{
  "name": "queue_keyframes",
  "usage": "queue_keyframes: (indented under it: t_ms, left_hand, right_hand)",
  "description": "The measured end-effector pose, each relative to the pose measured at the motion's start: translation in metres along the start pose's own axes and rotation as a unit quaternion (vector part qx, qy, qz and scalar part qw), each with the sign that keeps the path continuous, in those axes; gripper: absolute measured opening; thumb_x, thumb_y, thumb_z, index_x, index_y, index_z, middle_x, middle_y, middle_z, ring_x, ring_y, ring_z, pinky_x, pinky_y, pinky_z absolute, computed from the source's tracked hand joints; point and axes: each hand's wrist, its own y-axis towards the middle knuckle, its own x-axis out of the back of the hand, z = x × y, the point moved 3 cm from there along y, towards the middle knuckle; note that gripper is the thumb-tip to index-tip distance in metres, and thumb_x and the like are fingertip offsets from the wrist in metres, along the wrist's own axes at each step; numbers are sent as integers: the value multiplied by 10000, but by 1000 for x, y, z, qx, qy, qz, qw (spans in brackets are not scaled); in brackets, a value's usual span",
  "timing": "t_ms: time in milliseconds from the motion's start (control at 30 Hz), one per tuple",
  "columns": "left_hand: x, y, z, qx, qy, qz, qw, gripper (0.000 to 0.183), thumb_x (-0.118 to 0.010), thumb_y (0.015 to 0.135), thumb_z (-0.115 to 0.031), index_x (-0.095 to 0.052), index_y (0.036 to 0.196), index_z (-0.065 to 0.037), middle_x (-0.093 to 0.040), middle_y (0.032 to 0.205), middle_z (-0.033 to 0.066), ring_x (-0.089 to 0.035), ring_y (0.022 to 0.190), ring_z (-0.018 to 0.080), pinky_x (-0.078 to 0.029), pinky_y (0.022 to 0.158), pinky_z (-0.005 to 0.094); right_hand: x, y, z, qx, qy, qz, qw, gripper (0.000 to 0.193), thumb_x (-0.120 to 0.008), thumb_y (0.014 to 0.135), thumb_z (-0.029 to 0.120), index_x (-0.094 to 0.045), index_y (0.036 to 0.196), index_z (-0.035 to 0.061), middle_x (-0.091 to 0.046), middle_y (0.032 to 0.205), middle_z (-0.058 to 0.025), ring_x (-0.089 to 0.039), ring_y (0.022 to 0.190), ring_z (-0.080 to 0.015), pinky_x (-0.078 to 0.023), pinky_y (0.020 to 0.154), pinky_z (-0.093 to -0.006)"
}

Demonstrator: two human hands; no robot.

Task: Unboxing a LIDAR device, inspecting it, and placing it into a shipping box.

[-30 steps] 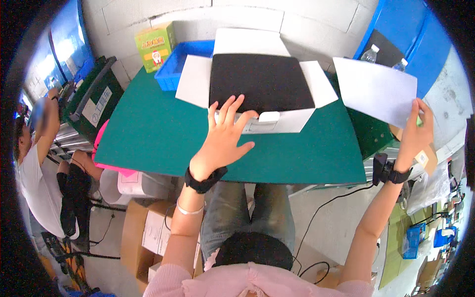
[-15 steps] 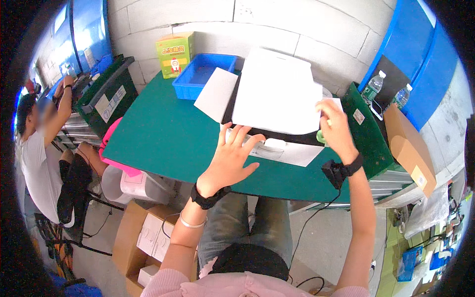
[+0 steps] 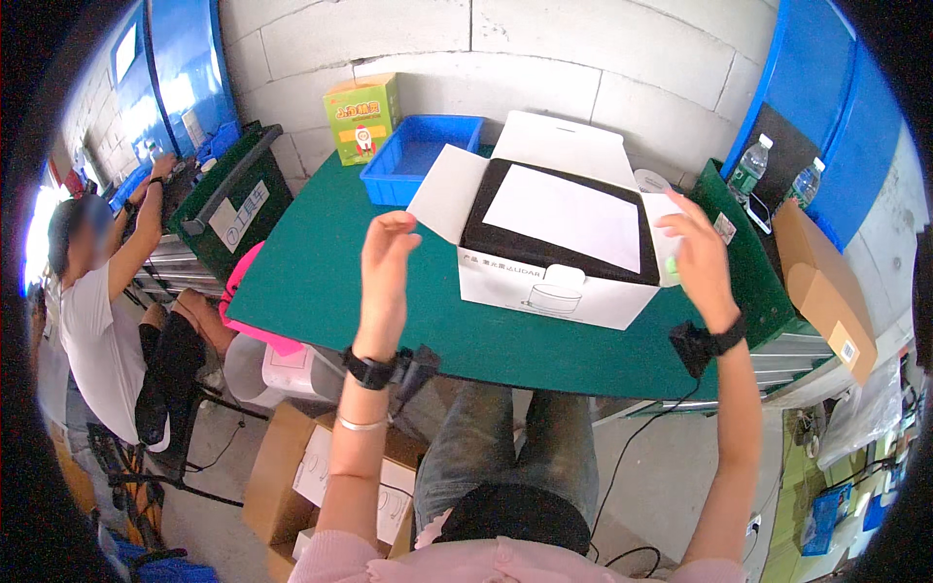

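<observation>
A white cardboard box (image 3: 505,291) stands open on the green table, with a line drawing on its front. Black foam (image 3: 486,216) fills its top, and a white sheet of paper (image 3: 569,216) lies slightly askew on the foam. The lid (image 3: 564,146) leans back at the rear, while the left side flap (image 3: 449,191) spreads outward. Beside that flap my left hand (image 3: 387,277) is raised, fingers loosely bent and holding nothing visible. My right hand (image 3: 705,262) is at the right flap (image 3: 661,216), fingers apart; a small green spot shows beside it.
On the green table (image 3: 321,277) are a blue tray (image 3: 389,190) and a green-yellow carton (image 3: 362,121). Bottles (image 3: 750,167) and a phone (image 3: 759,212) sit at the right, above an open brown carton (image 3: 826,282). Another person (image 3: 102,321) sits at the left.
The paper has come down flat onto the foam, uncovering the raised lid behind it. My left hand has left the box's front edge and moved left. My right hand has released the paper.
</observation>
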Motion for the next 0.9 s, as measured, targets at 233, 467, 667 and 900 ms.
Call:
queue_keyframes:
  t_ms: [233,467,667,900]
  left_hand:
    - [71,43,47,197,-50,155,967,341,-503,893,-76,-534,1225,-7,-594,1180,90,-552,1095,184,-420,964,311]
    - [38,88,67,284,63,341,894,459,-486,983,-339,-444,1361,-81,-550,1294,74,-547,1131,197,-413,997,350]
    - [-10,136,45,161,192,438,864,499,-434,991,-406,-424,1381,-95,-520,1305,68,-517,1146,179,-403,1016,375]
    - [-55,136,59,253,189,445,838,723,-566,875,-568,-395,1406,-109,-458,1369,66,-420,1253,217,-350,1038,397]
  right_hand:
    - [52,-55,-93,-217,20,7,976,183,-432,850,-18,-609,809,4,-630,694,-88,-601,624,-169,-465,574,-294]
    - [-4,-77,-127,-263,281,110,916,273,-478,946,202,-606,1021,-28,-677,902,-113,-605,647,-159,-466,595,-274]
    - [-28,-14,-109,-226,254,164,926,391,-473,965,295,-569,1137,-43,-654,920,-91,-592,721,-142,-461,678,-278]
    - [-60,43,-104,-229,216,232,920,854,-693,819,483,-376,1358,-98,-582,1191,-172,-581,1038,-207,-458,910,-315]
